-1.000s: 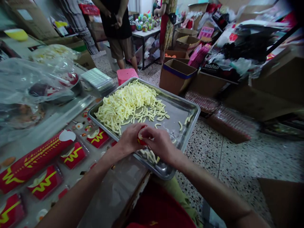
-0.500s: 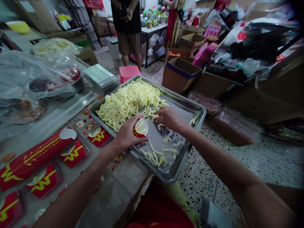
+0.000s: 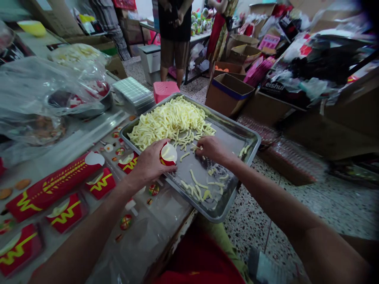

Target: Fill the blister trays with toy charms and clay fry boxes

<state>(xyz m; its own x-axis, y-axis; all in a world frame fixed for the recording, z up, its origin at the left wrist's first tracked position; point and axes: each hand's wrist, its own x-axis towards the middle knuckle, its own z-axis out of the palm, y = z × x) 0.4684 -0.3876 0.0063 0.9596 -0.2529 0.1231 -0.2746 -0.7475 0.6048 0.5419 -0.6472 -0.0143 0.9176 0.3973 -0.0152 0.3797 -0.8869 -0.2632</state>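
Your left hand (image 3: 151, 161) grasps a red carton (image 3: 172, 154); your right hand (image 3: 213, 149) pinches a pale stick (image 3: 195, 147) in the tray (image 3: 226, 138).

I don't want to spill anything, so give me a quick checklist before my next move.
1. Carton held: ok, the left hand grips it.
2. Carton mouth uncovered: ok, it is open, with some pale pieces visible inside.
3. Strips all in one heap: not ok, loose ones lie scattered on the tray.
4. Right hand gripping strips: cannot tell; some show at the fingertips, but the grip is unclear.
5. Tray wholly on the table: not ok, it juts past the edge, and its support there is hidden.
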